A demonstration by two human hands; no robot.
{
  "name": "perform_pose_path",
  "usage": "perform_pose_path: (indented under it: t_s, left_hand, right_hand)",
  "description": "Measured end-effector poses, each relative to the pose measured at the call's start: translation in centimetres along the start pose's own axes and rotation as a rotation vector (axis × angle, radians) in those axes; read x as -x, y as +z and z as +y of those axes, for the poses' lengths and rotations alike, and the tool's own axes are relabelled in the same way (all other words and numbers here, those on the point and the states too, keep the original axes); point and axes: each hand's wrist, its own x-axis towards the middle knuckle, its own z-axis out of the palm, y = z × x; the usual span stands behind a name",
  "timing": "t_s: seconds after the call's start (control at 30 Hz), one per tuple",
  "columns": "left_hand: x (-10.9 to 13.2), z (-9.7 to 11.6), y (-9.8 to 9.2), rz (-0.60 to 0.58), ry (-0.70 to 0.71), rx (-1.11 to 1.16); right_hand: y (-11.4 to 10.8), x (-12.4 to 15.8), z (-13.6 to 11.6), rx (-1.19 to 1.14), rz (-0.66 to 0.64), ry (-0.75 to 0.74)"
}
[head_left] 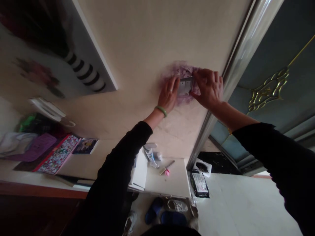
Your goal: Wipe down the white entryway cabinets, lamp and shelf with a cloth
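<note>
Glossy metal switch plate (185, 86) on matt plaster wall (147, 42).

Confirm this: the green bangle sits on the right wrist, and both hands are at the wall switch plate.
Wrong wrist: the head view shows the green bangle on the left wrist, not the right. The left hand and right hand are at the wall switch plate.

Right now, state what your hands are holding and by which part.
The left hand and right hand hold a silver wall switch plate by its opposite side edges.
</note>
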Motion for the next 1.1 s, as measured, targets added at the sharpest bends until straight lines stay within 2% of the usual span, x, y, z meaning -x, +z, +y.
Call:
perform_pose_path:
  t_s: [0.13,0.4,0.57,0.67,0.87,1.1]
  left_hand:
    - [-0.4,0.5,0.0,-0.032,-0.009,-0.024]
    - [-1.1,1.1,0.4,0.007,-0.049,0.028]
    - [-0.7,0.5,0.2,-0.013,-0.041,0.050]
    - [-0.4,0.0,-0.1,-0.022,-0.030,0.055]
    - [-0.4,-0.9,-0.8,-0.012,0.006,0.037]
    - [0.0,-1.6,-0.7,-0.002,-0.037,0.054]
  right_hand:
    - [0.7,0.4,1.0,0.061,0.036,0.000]
    - [0.6,1.7,1.6,0.082,0.011,-0.026]
    - [1.8,1.8,0.5,0.123,0.089,0.056]
    - [1.8,2.0,0.0,0.123,0.072,0.058]
    - [0.9,1.5,1.0,0.069,0.054,0.049]
    - [1.1,-0.1,1.1,-0.030,0.053,0.056]
